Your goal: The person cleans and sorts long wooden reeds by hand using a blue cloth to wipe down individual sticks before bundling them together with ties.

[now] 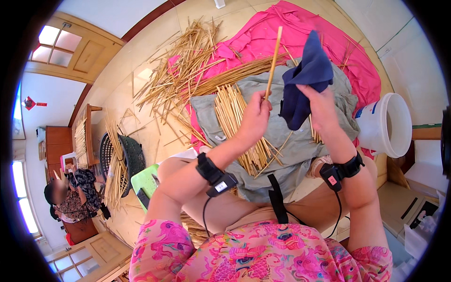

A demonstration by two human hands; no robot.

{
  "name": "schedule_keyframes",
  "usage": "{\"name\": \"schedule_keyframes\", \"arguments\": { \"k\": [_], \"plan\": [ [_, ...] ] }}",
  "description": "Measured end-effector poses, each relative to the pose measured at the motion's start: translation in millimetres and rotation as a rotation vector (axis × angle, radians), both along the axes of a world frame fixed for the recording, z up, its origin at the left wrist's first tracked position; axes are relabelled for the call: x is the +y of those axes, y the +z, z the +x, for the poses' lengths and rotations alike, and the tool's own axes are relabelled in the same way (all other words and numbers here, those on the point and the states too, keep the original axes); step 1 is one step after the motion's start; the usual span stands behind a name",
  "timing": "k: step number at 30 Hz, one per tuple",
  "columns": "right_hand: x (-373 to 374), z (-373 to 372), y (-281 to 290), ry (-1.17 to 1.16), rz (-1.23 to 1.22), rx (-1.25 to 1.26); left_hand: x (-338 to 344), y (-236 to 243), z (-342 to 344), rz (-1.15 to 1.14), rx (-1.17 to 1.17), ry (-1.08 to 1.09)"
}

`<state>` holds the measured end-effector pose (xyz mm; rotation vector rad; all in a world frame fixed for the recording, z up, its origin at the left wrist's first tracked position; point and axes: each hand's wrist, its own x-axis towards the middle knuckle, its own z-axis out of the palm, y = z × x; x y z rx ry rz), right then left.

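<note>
The left hand (pixel 256 115) grips a stick (pixel 274 63) by its lower end, above the grey cloth (pixel 345 113). The right hand (pixel 321 105) clutches a navy rag (pixel 306 70), also above the grey cloth and just beside the stick. A bundle (pixel 231 113) of sticks lies on the grey cloth. Pink fabric (pixel 272 23) spreads beyond it, a white bucket (pixel 371 126) sits to its right, and a basket (pixel 136 155) stands well to its left.

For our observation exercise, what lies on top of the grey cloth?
A pile of sticks lies on the grey cloth; more sticks lie to the pile's right. The left forearm covers part of the pile; what lies beneath there cannot be seen.
</note>
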<state>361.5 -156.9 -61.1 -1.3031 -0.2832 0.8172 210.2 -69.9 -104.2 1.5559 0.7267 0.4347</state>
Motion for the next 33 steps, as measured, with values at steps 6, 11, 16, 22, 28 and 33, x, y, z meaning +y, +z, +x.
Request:
{"name": "schedule_keyframes", "arguments": {
  "k": [6,11,16,22,28,33],
  "plan": [
    [-5.0,-60.2,-8.8,0.123,0.084,-0.048,-28.7,26.4,-6.9,0.400,0.153,-0.130],
    [1.0,-58.7,-14.4,0.070,-0.022,-0.103,-42.8,16.7,-10.3,0.239,0.185,-0.112],
    [9.2,-29.0,-8.2,-0.002,-0.009,-0.214,-58.3,23.4,-13.8,0.130,0.138,-0.148],
    [20.6,7.3,12.7,-0.200,0.143,-0.007,-67.9,18.8,-18.0,-0.265,-0.040,-0.248],
    [15.5,-8.1,-6.0,-0.128,0.063,0.054,-22.9,37.9,-2.4,-0.893,-0.044,-0.388],
    [13.7,-36.1,-9.7,0.023,0.017,0.114,-9.0,34.4,-3.1,-0.994,-0.076,-0.311]
  ]
}}
